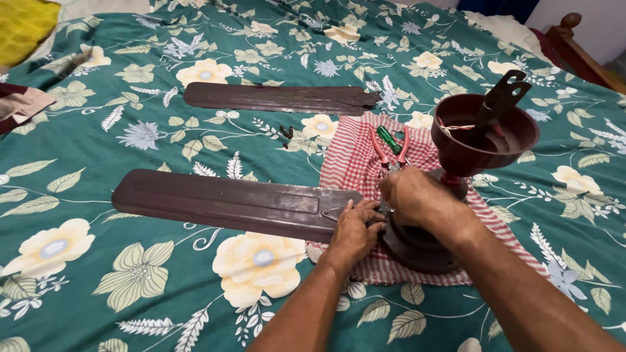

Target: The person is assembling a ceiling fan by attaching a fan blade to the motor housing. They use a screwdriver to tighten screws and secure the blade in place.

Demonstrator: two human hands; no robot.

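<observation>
I have a dark brown ceiling fan motor [417, 244] standing on a red-and-white checked cloth [345, 163], which is spread over the bed's green floral sheet [130, 274], I judge to keep grime off the bedding. A long brown metal fan blade [222, 203] lies flat on the sheet with its root end meeting the motor, so the joint sits right under my hands. My left hand [355, 228] rests on that root end, fingers curled down over the bracket, pressing it in place. My right hand [411, 195] is closed in a loose fist just above the joint, at the motor's edge; I cannot tell what it grips, since my knuckles hide it. The fan's brown bowl-shaped canopy [486, 133] rises behind my right hand on its rod. Red-handled pliers [391, 153] and a green-handled tool [390, 139] lie on the cloth, near at hand. A second brown blade [280, 99] lies well apart, further up the bed.
</observation>
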